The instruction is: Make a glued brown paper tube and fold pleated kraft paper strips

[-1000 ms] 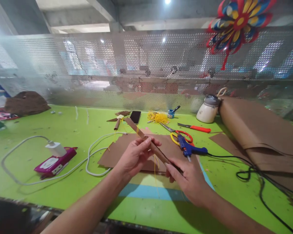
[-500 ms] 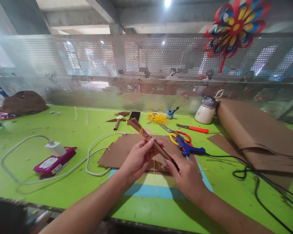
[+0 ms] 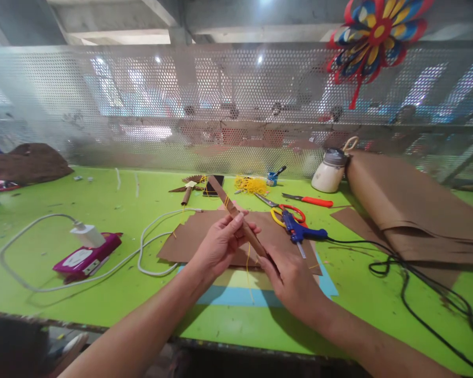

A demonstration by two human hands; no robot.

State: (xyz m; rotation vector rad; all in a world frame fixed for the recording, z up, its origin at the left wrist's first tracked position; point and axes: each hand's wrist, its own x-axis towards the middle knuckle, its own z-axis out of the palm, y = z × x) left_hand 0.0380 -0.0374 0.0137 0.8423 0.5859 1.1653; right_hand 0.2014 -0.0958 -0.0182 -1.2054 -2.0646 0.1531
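Note:
Both my hands hold a long folded strip of brown paper (image 3: 224,198) above the green table (image 3: 82,210). My left hand (image 3: 220,244) pinches the strip near its middle. My right hand (image 3: 289,278) grips its near end with closed fingers. A thin yellow thread (image 3: 247,262) is tied round the strip and hangs down between my hands. Under them lies a flat sheet of brown paper (image 3: 189,239) over a blue and yellow sheet (image 3: 236,294).
A blue glue gun (image 3: 299,231) with a black cord, scissors (image 3: 287,211), an orange knife (image 3: 309,200), yellow thread (image 3: 251,185), a phone (image 3: 212,186) and a white jar (image 3: 329,172) lie behind. Brown paper rolls (image 3: 410,205) are at right. A power strip (image 3: 86,257) with white cable sits left.
The strip's far end has swung slightly up and away. My right hand has slid a little nearer my left along the strip. The view has shifted slightly.

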